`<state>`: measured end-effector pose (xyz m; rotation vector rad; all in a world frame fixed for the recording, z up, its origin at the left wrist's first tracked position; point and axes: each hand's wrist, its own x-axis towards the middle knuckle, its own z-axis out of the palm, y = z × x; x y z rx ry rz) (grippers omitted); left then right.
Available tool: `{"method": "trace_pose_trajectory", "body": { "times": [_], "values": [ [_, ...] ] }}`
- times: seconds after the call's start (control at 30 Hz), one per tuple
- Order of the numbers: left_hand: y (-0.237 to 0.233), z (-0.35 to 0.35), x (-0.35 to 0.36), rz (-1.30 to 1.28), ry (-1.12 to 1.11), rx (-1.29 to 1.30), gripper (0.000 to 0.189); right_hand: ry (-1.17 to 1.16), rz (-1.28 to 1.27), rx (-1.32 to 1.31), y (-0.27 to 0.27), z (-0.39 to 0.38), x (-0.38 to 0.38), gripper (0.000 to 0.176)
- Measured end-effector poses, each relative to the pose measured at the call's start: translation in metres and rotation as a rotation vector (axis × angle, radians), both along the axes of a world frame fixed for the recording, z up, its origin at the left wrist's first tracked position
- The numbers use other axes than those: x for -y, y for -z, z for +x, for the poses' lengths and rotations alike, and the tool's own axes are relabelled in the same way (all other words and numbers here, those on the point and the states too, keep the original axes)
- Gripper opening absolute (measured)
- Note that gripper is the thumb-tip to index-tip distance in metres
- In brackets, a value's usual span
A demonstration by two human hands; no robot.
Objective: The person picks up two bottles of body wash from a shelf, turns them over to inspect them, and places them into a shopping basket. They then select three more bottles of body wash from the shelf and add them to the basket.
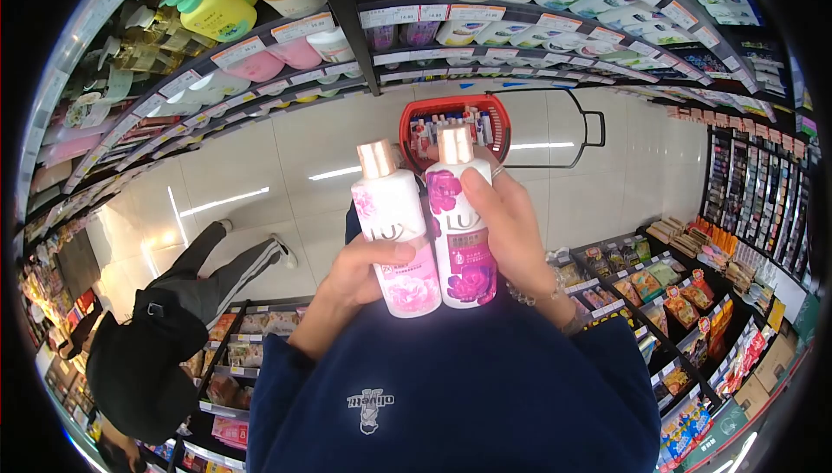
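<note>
Two white LUX bottles with rose-gold caps are held upright side by side in front of my chest. My left hand [351, 269] is closed around the bottle with light pink flowers [394, 221], its thumb across the front below the brand name. Around the bottle with purple flowers [466, 256] is my right hand [518, 226], thumb lying near its shoulder. The two bottles touch or nearly touch along their sides. Behind them on the floor stands a red shopping basket [414, 107] with several small packaged items in it, partly hidden by the right bottle.
Shelves of bottles [520, 22] run across the far side, with price labels along their edges. A person in black [139, 360] is at the left. Snack shelves [676, 300] stand to the right, and a black wire frame [585, 130] lies by the basket on the tiled floor.
</note>
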<state>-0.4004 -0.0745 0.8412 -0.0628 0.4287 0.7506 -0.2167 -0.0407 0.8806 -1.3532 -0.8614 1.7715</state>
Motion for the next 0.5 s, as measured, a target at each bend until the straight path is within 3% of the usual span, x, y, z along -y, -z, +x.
{"method": "trace_pose_trajectory", "body": {
  "times": [0.1,0.3,0.33,0.47,0.5],
  "values": [
    [0.008,-0.001,0.001,-0.007,-0.005,-0.006,0.059,-0.022,0.097,0.032,-0.002,0.001,-0.003,0.04],
    [0.008,0.001,0.0,-0.012,-0.052,0.052,0.059,0.104,0.091,-0.287,0.007,0.002,-0.023,0.046],
    [0.01,0.001,0.001,-0.007,-0.056,0.054,0.059,0.034,0.24,-0.196,0.017,0.009,-0.037,0.044],
    [0.021,0.001,0.005,0.008,-0.087,0.067,0.058,-0.117,0.767,0.69,0.036,0.008,-0.106,0.041],
    [0.022,0.0,0.006,0.005,-0.094,0.073,0.057,-0.089,0.923,0.761,0.051,0.004,-0.127,0.043]
  ]
}}
